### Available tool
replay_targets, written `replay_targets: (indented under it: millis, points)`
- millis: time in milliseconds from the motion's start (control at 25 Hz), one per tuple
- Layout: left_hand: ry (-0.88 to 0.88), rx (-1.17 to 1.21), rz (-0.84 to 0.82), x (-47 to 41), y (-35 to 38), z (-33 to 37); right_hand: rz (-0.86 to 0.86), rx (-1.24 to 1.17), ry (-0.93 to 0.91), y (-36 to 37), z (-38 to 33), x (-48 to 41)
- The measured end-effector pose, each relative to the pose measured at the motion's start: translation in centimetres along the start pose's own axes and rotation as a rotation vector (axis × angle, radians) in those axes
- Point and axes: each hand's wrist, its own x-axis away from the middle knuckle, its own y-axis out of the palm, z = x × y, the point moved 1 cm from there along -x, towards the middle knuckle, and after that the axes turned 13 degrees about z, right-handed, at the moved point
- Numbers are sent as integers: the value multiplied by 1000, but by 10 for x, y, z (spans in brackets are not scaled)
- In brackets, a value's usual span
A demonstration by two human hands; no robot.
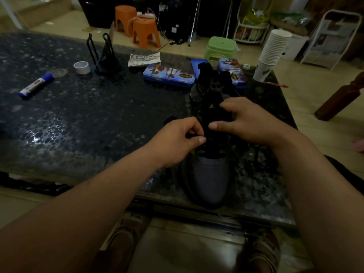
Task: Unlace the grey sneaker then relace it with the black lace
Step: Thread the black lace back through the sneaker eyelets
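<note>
Left hand is pinching the black lace between thumb and forefinger. Right hand is gripping the dark upper of 1 grey sneaker, sitting toe-first at the table's near right edge. 2 blue tins are lying behind it.

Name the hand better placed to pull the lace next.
Left, probably. The left hand pinches the lace at the eyelets of the sneaker, while the right hand holds the upper part, steadying it.
</note>
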Motion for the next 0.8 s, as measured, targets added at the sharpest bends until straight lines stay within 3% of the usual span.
replay_targets:
  millis: [120,280,440,800]
  points:
    - [-53,162,-1,1,2,1,65,-522,279,5,-3,7]
    - [-151,332,2,3,3,1,93,-861,511,17,-12,8]
    - [-216,354,57,3,-1,0,158,-971,656,19,-16,6]
    - [-205,269,26,6,-6,-2,151,-950,667,18,-17,6]
